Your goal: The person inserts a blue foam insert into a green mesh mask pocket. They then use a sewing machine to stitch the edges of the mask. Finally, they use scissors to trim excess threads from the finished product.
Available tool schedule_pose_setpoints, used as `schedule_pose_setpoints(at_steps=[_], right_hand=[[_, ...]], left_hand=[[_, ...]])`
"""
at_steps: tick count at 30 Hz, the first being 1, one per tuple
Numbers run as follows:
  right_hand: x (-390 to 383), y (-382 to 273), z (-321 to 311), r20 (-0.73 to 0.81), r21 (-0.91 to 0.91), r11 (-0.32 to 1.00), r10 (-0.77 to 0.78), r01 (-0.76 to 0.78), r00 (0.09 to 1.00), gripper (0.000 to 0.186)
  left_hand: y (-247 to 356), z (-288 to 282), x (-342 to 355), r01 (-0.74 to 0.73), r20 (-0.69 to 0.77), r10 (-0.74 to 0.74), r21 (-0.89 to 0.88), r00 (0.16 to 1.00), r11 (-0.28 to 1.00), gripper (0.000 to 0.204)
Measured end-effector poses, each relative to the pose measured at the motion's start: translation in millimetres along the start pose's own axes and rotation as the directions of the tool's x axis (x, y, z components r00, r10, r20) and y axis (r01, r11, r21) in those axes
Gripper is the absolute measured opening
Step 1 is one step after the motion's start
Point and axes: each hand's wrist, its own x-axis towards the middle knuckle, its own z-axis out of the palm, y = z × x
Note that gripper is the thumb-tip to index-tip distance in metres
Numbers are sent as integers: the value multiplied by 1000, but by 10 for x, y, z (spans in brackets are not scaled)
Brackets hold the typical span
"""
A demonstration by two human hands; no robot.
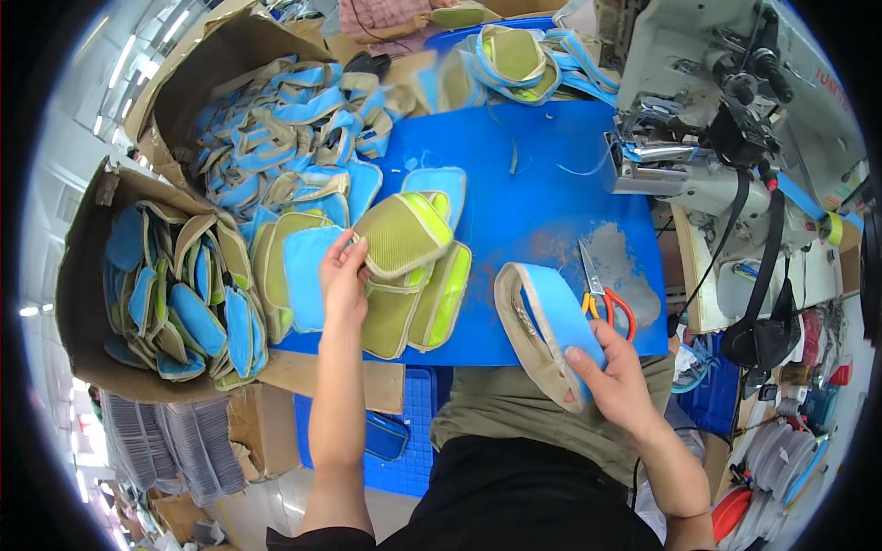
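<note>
My left hand (pixel 344 264) pinches the edge of an olive-green mesh panel (pixel 404 231) with lime trim, tilted up over a pile of similar panels (pixel 393 317) and blue ones (pixel 308 266) at the table's left side. Near the front edge, my right hand (pixel 617 378) grips a blue fabric band (pixel 562 308) with beige edging, bent into a loop; a zipper seems to run along its inner side. Orange-handled scissors (pixel 597 286) lie on the blue table (pixel 542 174), just beyond my right hand.
Cardboard boxes at the left hold blue-beige bands (pixel 285 119) and finished-looking panels (pixel 188 317). A sewing machine (pixel 680 151) stands at the right. More pieces (pixel 514 60) lie at the far edge, near another person (pixel 386 20). Thread scraps (pixel 514 158) lie on the table.
</note>
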Motion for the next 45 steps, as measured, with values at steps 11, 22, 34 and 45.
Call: schedule_pose_setpoints(at_steps=[11,22,34,45], right_hand=[[-86,-746,166,594,-568,484,-319,665,739,12],[425,-648,-176,265,-627,569,-486,532,833,14],[463,-422,-294,163,-561,683,-462,467,872,17],[118,-83,-519,-78,-474,683,-661,556,746,15]], left_hand=[[865,821,-952,-475,641,179,325,747,817,36],[713,1417,-1183,-925,678,630,278,379,258,33],[516,1544,-1129,-456,895,-205,385,396,802,26],[192,1414,-944,-534,739,233,198,632,822,42]])
